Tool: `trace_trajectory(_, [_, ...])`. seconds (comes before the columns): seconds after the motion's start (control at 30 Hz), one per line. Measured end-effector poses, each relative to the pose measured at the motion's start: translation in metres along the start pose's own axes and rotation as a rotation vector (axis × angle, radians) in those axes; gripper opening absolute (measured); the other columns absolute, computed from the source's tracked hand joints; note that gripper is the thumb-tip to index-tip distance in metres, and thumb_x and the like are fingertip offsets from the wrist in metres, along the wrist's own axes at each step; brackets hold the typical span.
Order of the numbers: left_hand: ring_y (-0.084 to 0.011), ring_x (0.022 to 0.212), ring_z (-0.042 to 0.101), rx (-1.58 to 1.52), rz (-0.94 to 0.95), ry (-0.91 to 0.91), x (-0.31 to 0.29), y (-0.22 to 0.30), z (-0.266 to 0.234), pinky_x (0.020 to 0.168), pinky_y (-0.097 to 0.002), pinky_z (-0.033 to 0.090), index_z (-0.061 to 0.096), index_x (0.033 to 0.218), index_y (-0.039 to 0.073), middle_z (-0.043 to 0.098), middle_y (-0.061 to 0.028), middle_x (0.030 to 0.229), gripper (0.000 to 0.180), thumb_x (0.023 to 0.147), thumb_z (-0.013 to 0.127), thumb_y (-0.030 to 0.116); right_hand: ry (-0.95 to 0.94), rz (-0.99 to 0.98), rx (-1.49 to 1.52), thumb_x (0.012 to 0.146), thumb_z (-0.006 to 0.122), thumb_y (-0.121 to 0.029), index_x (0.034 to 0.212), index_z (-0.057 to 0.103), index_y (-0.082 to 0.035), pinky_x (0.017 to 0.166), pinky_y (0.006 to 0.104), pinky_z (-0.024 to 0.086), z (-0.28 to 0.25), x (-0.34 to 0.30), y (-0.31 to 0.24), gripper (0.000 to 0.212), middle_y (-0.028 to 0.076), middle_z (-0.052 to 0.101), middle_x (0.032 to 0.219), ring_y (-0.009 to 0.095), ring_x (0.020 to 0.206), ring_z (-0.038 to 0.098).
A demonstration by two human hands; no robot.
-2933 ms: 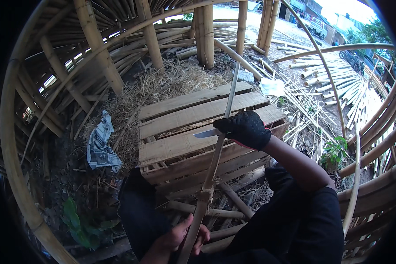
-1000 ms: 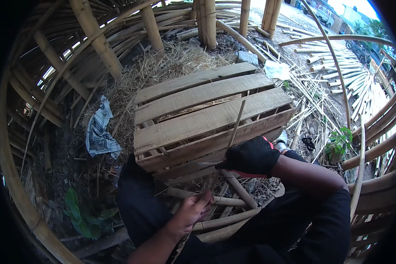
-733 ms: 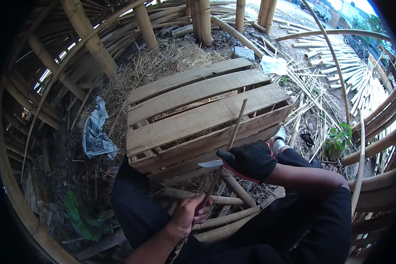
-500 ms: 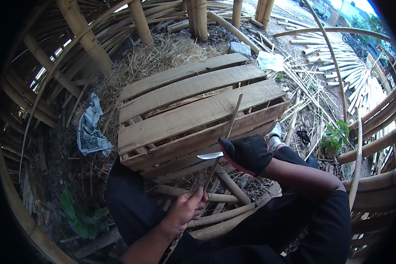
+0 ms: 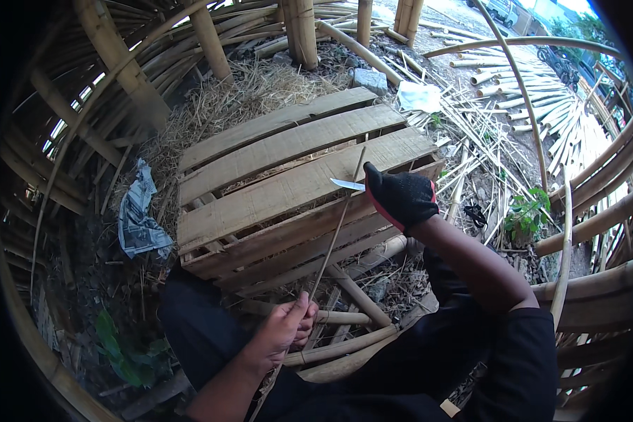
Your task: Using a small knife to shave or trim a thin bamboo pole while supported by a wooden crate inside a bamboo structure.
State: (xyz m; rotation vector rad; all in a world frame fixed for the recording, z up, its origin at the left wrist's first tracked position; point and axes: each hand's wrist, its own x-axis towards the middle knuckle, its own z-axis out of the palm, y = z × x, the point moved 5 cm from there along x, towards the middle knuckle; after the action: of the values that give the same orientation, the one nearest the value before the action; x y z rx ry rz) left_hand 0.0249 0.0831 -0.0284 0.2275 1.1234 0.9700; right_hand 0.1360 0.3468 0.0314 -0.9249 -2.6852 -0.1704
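My bare left hand (image 5: 286,328) is closed around a thin bamboo strip (image 5: 329,247), thumb laid along it. The strip slants up and to the right, its far tip over the wooden crate (image 5: 274,186). In a black glove with red edging, my right hand (image 5: 403,200) grips a knife, whose handle is hidden in the fist. The short knife blade (image 5: 347,184) points left and crosses the strip near its upper end, apparently against it. Slatted and pale, the crate stands just in front of my knees.
Crumpled newspaper (image 5: 142,218) lies left of the crate, with dry straw (image 5: 250,95) behind it. Bamboo posts (image 5: 300,35) stand at the back. Cut bamboo poles (image 5: 520,88) are spread at the far right, near a white cloth (image 5: 419,96) and a green plant (image 5: 528,214).
My right hand and the knife have moved away from me, up along the strip toward its far tip. The left hand keeps its hold, and the view has shifted slightly.
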Motion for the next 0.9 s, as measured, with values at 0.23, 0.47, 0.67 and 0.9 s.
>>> trace_trajectory(0.23, [-0.0005, 0.047, 0.023, 0.023, -0.035, -0.027, 0.001, 0.003, 0.008, 0.043, -0.0175, 0.022, 0.044, 0.083, 0.012, 0.029, 0.0100, 0.060, 0.037, 0.102, 0.038, 0.044, -0.226, -0.051, 0.076, 0.097, 0.037, -0.043, 0.113, 0.061, -0.026, 0.045, 0.0455, 0.046, -0.016, -0.012, -0.044, 0.034, 0.009, 0.063, 0.059, 0.031, 0.054, 0.064])
trace_trajectory(0.47, [-0.0013, 0.049, 0.027, 0.068, -0.065, -0.136, 0.012, 0.008, 0.021, 0.044, -0.0178, 0.025, 0.043, 0.084, 0.012, 0.032, 0.0080, 0.062, 0.036, 0.102, 0.038, 0.043, -0.287, 0.355, 0.096, 0.093, 0.036, -0.061, 0.083, 0.070, -0.008, 0.063, 0.0439, 0.051, -0.035, 0.011, 0.034, 0.063, 0.018, 0.065, 0.069, 0.036, 0.064, 0.066])
trace_trajectory(0.67, [-0.0041, 0.049, 0.034, 0.218, 0.077, -0.076, -0.004, 0.048, 0.033, 0.046, -0.0202, 0.031, 0.046, 0.089, 0.010, 0.035, 0.0049, 0.062, 0.037, 0.101, 0.040, 0.044, -0.222, 0.181, 0.408, 0.084, 0.057, -0.060, 0.082, 0.068, -0.011, 0.064, 0.0398, 0.052, -0.123, 0.007, -0.018, 0.051, 0.013, 0.066, 0.071, 0.033, 0.068, 0.066])
trace_trajectory(0.9, [-0.0073, 0.048, 0.039, 0.493, 0.228, -0.186, 0.007, 0.088, 0.056, 0.048, -0.0226, 0.038, 0.047, 0.090, 0.008, 0.039, 0.0018, 0.061, 0.043, 0.100, 0.035, 0.048, 0.001, -0.018, 0.476, 0.088, 0.062, -0.036, 0.097, 0.067, -0.012, 0.068, 0.0424, 0.052, -0.110, -0.014, -0.004, 0.026, 0.012, 0.067, 0.080, 0.033, 0.076, 0.066])
